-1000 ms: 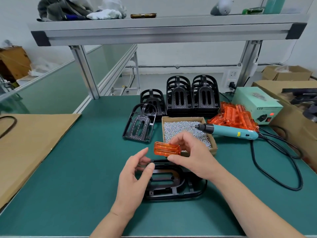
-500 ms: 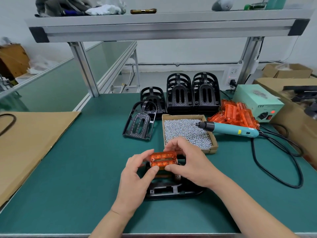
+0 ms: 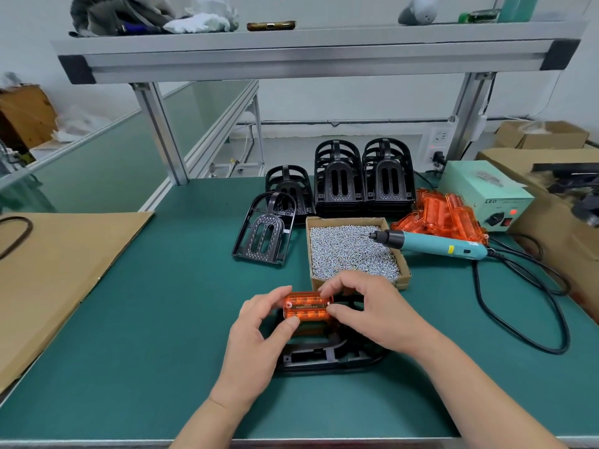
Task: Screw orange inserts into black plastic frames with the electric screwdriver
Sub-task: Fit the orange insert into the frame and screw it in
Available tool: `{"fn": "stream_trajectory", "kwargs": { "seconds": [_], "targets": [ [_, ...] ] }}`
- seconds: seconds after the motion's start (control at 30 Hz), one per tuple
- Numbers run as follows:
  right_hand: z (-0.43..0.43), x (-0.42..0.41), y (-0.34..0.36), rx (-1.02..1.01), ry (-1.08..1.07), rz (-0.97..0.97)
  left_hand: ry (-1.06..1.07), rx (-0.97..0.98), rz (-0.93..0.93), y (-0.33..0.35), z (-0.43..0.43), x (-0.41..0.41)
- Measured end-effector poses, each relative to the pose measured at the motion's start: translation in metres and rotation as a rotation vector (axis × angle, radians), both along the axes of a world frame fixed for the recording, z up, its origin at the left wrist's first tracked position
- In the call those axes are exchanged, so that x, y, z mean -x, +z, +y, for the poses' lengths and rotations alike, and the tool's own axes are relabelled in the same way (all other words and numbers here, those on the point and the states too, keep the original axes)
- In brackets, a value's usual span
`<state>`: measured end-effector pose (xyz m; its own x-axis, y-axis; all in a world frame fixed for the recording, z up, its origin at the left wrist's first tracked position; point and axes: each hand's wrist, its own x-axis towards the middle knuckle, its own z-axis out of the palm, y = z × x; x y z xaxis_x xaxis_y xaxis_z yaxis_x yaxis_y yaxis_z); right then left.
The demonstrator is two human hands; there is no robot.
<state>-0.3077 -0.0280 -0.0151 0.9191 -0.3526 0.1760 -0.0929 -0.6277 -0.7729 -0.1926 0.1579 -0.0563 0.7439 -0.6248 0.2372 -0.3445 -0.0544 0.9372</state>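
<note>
An orange insert sits over the far part of a black plastic frame lying flat on the green mat near me. My left hand pinches the insert's left end with thumb and fingers. My right hand pinches its right end. The teal electric screwdriver lies on the mat to the right, its bit over the cardboard box of screws. A pile of orange inserts lies behind the screwdriver. Stacks of black frames stand at the back.
One black frame leans against a stack left of the screw box. A pale green power supply stands at the right, with black cable looping over the mat. Cardboard sheet covers the left. Cardboard boxes at far right.
Both hands brought the orange insert down from above the mat onto the black frame. The left hand shifted from the frame to the insert's left end.
</note>
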Motion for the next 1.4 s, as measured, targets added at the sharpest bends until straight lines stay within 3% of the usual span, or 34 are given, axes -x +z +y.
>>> {"fn": "stream_trajectory", "kwargs": {
  "seconds": [0.2,0.4,0.57,0.77,1.1,1.4],
  "targets": [
    [-0.002,0.002,0.000,0.074,-0.005,0.052,-0.037,-0.051,-0.063,0.005,0.008,-0.004],
    [0.002,0.005,0.001,0.120,-0.019,0.106,0.098,-0.044,-0.096,0.002,0.018,-0.021],
    [0.013,0.004,-0.005,0.222,0.067,0.118,0.009,-0.070,-0.189,0.002,0.014,-0.020],
    [0.015,0.004,-0.004,0.270,0.024,0.187,-0.046,-0.196,-0.234,0.007,0.012,-0.014],
    [0.018,-0.009,0.010,0.270,-0.004,0.336,-0.072,-0.297,-0.309,0.008,0.009,-0.013],
    [0.018,-0.003,0.007,0.239,0.014,0.303,-0.105,-0.300,-0.294,0.006,0.010,-0.012]
  ]
}}
